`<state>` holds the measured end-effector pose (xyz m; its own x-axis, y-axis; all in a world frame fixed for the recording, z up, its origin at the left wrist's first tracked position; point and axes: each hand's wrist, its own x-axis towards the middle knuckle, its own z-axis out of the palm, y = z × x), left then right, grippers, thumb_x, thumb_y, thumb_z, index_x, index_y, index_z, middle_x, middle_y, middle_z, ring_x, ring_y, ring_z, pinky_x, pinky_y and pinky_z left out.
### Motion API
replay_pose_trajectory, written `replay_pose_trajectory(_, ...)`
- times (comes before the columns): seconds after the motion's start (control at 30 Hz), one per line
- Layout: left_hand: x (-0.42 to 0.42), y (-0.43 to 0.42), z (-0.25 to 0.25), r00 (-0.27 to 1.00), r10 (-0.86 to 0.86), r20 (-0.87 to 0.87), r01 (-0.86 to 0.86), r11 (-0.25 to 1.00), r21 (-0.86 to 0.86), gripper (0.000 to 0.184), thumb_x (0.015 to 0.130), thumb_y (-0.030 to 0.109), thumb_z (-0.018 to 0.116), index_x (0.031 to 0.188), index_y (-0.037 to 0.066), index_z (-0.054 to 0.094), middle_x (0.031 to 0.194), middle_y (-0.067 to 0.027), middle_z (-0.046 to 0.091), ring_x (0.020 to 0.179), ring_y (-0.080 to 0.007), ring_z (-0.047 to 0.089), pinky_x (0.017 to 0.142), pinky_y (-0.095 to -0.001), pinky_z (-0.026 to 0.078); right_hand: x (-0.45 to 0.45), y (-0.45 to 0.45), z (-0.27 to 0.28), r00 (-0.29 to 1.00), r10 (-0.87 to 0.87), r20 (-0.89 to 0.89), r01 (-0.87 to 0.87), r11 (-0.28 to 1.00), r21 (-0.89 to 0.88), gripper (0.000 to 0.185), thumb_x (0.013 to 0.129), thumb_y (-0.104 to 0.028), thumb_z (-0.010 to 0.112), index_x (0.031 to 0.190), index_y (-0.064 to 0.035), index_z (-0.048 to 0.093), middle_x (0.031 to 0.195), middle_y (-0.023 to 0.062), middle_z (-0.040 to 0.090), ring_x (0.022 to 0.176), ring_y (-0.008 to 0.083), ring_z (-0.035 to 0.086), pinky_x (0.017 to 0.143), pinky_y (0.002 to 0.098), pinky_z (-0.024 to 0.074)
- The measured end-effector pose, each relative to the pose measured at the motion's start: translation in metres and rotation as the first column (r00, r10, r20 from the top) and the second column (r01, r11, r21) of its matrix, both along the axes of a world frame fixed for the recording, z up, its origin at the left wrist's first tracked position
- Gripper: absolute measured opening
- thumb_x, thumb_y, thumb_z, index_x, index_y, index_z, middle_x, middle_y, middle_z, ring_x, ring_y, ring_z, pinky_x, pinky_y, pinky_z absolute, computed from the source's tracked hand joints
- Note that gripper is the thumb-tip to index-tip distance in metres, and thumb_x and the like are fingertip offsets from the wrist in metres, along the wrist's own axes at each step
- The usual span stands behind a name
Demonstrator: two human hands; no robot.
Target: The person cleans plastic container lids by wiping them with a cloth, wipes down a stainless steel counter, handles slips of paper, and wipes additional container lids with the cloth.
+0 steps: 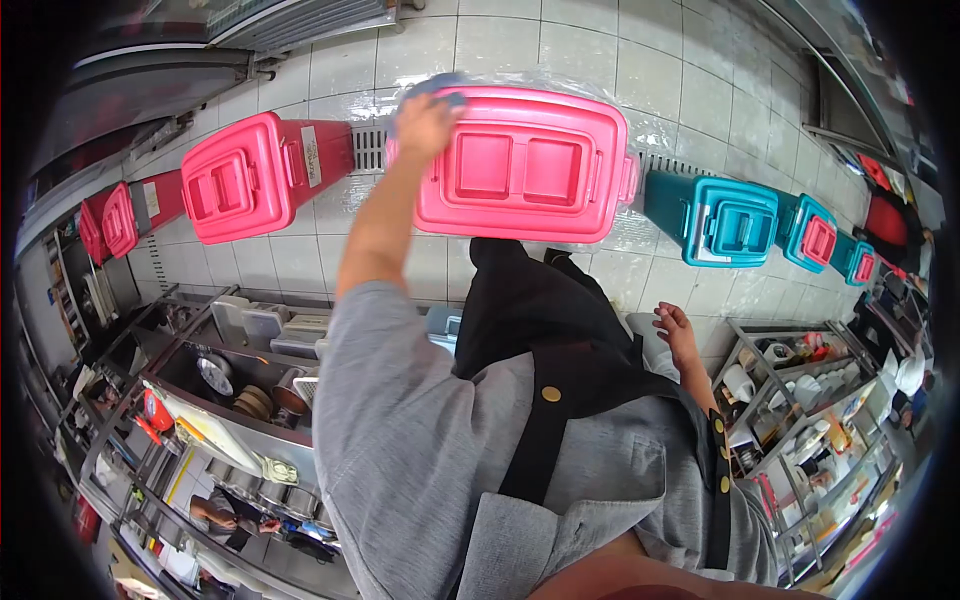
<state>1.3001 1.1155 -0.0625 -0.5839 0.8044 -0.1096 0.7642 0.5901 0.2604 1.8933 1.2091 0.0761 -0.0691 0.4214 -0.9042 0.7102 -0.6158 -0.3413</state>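
The left hand (425, 125) is on a blue cloth (432, 84) at the near-left corner of the large pink storage bin's lid (520, 165); blur hides whether its fingers grip. The lid conceals most of the bin's body. The right hand (676, 333) hangs empty, fingers loosely apart.

Pink bin, left: a white label (310, 156) on the side of this bin (235, 185), its marks unreadable to you
Pink bin, far left: a pale label (151, 199), too small for you
Readable text: none you can make out
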Motion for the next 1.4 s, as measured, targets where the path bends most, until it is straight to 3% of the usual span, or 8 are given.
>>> replay_pose_trajectory(0.23,-0.045,0.001,0.026,0.823,0.388,0.414,-0.464,0.881,0.096,0.059,0.091,0.054,0.044,0.102,0.0,0.064,0.105,-0.0249,0.062,0.102,-0.0401,0.058,0.087,-0.0442,0.045,0.002,-0.025,-0.019,1.0,0.015,-0.002,-0.016,0.996,-0.088,0.043,0.09,-0.036,0.059,0.123,-0.0086,0.053,0.11,0.0012,0.061,0.092,0.0136,0.057,0.079,0.0319,0.0437)
replay_pose_trajectory(0.37,0.043,0.117,-0.013,0.776,-0.014,0.63,0.05,0.998,-0.039,0.044,0.091,0.046,0.048,0.117,0.013,0.061,0.124,-0.0121,0.058,0.113,-0.0332,0.055,0.096,-0.0443,0.042,0.006,-0.02,-0.027,0.999,0.038,0.012,-0.036,0.992,-0.118,0.043,0.09,-0.037,0.06,0.122,-0.0095,0.054,0.11,0.001,0.061,0.092,0.0139,0.057,0.08,0.0337,0.0437)
replay_pose_trajectory(0.43,0.093,0.116,-0.008,0.975,-0.185,0.126,0.186,0.983,-0.001,0.039,0.092,0.045,0.045,0.115,0.019,0.063,0.138,-0.003,0.048,0.13,-0.0287,0.04,0.106,-0.0491,0.032,-0.004,-0.01,-0.024,0.999,0.044,0.026,-0.042,0.995,-0.089,0.043,0.089,-0.037,0.06,0.122,-0.0099,0.054,0.11,0.0011,0.061,0.093,0.014,0.057,0.08,0.0341,0.0436)
replay_pose_trajectory(0.83,-0.004,-0.047,-0.099,0.852,0.516,0.087,-0.523,0.83,0.195,0.037,0.092,0.035,0.049,0.102,0.002,0.063,0.134,-0.021,0.047,0.12,-0.0396,0.045,0.1,-0.0493,0.033,-0.012,0.011,-0.01,0.992,0.12,0.027,-0.119,0.992,-0.051,0.045,0.091,-0.036,0.058,0.125,-0.0087,0.052,0.114,0.0038,0.061,0.095,0.0157,0.058,0.082,0.0335,0.0432)
replay_pose_trajectory(1.07,0.104,-0.201,-0.057,0.891,0.451,0.055,-0.454,0.877,0.158,0.022,0.09,0.017,0.053,0.088,-0.003,0.06,0.108,-0.0261,0.06,0.104,-0.041,0.055,0.09,-0.0468,0.04,0.016,0.016,-0.025,0.987,0.157,0.029,-0.154,0.983,-0.096,0.045,0.091,-0.035,0.058,0.125,-0.0079,0.052,0.111,0.0034,0.062,0.093,0.0162,0.059,0.079,0.0336,0.0438)
replay_pose_trajectory(1.17,0.073,-0.177,-0.01,0.744,0.565,0.356,-0.619,0.783,0.051,0.031,0.092,0.024,0.053,0.086,-0.006,0.059,0.081,-0.0258,0.062,0.077,-0.0383,0.062,0.066,-0.0406,0.047,0.02,0.029,-0.02,0.972,0.233,0.039,-0.23,0.971,-0.069,0.043,0.091,-0.035,0.057,0.124,-0.0082,0.053,0.108,0.0029,0.063,0.091,0.016,0.059,0.078,0.0337,0.0441)
replay_pose_trajectory(1.27,0.052,-0.078,0.016,0.474,0.43,0.768,-0.743,0.663,0.087,0.047,0.094,0.044,0.049,0.104,-0.001,0.062,0.106,-0.0196,0.064,0.094,-0.0308,0.061,0.083,-0.0386,0.045,0.028,0.046,-0.022,0.976,0.214,0.035,-0.214,0.977,-0.006,0.042,0.09,-0.036,0.059,0.123,-0.0093,0.054,0.106,0.0019,0.063,0.089,0.0153,0.059,0.077,0.0342,0.0442)
replay_pose_trajectory(1.4,0.106,-0.019,0.025,0.85,0.497,0.173,-0.521,0.842,0.141,0.05,0.093,0.038,0.05,0.126,0.001,0.051,0.136,-0.0204,0.045,0.118,-0.0371,0.045,0.107,-0.0411,0.031,0.03,0.065,-0.019,0.968,0.246,0.048,-0.248,0.968,0.041,0.04,0.09,-0.035,0.059,0.121,-0.0102,0.055,0.105,0.0009,0.062,0.088,0.0146,0.059,0.075,0.0332,0.0442)
